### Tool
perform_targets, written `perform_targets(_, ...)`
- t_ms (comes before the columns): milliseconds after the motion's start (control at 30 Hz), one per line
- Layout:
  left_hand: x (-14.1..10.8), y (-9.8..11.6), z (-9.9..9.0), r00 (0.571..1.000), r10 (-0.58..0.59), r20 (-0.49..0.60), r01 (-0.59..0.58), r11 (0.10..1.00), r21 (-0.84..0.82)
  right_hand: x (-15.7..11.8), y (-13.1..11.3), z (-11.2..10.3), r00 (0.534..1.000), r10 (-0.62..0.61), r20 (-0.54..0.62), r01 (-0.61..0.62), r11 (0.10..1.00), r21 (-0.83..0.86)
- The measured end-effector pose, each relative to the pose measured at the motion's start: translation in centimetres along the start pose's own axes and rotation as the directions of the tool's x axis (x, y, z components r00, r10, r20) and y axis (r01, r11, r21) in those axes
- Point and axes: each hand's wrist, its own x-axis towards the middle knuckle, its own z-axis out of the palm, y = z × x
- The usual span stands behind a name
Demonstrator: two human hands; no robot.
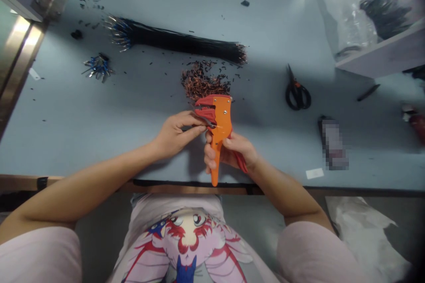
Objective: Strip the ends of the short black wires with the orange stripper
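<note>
An orange and red wire stripper stands out over the table's near half, its red jaws pointing left. My right hand is wrapped round its handles. Just left of the tool, the fingers of my left hand are pinched together at the jaws; whatever they hold is too small to make out. Beyond the jaws lies a heap of short black and copper-coloured wire scraps. Farther back is a long bundle of black wires, with metal and blue ends on the left and copper ends on the right.
Left of the scraps sits a small cluster of blue and metal pieces. Black scissors and a blurred-out phone-like object lie to the right. Clear plastic bags are at the back right, beside a raised panel.
</note>
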Motion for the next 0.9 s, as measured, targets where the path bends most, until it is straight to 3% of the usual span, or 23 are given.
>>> perform_targets(500,-0.24,-0.31,0.4,0.999,0.038,0.023,-0.037,0.999,-0.023,-0.02,0.48,-0.08,0.999,0.018,0.031,-0.017,1.0,-0.008)
perform_targets(900,-0.27,0.39,0.4,0.993,-0.103,0.054,0.109,0.987,-0.115,-0.02,0.92,0.07,1.0,0.02,-0.005,-0.02,0.999,-0.038)
